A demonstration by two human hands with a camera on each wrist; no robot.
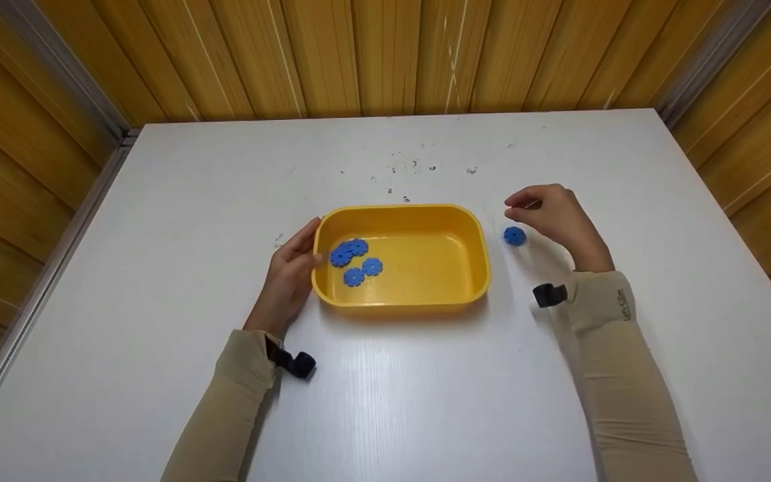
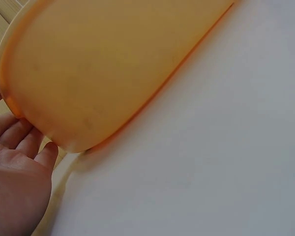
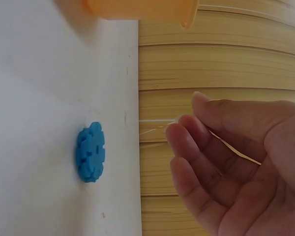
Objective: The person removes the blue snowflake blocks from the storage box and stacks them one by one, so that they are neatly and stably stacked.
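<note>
A yellow plastic tub [image 1: 419, 306] stands on the table, several blue notched discs [image 1: 354, 276] lying flat in its left part, some overlapping. At the tub's left end my left hand [image 1: 285, 278] grips the rim, thumb over the edge and fingers against the outer wall; the left wrist view shows this hand [image 2: 19, 172] beside the tub's rounded corner. To the right of the tub, a small stack of blue notched discs [image 3: 91, 152] sits on the table. Just above it my right hand [image 1: 556, 217] hovers with loosely bent fingers, nothing between thumb and fingertips.
The white table [image 1: 392, 402] has dark specks and scuffs [image 1: 414, 164] behind the tub. Yellow wood-look panels [image 1: 385, 60] rise along the back and sides. Each wrist carries a small black camera [image 1: 303, 365] on a strap.
</note>
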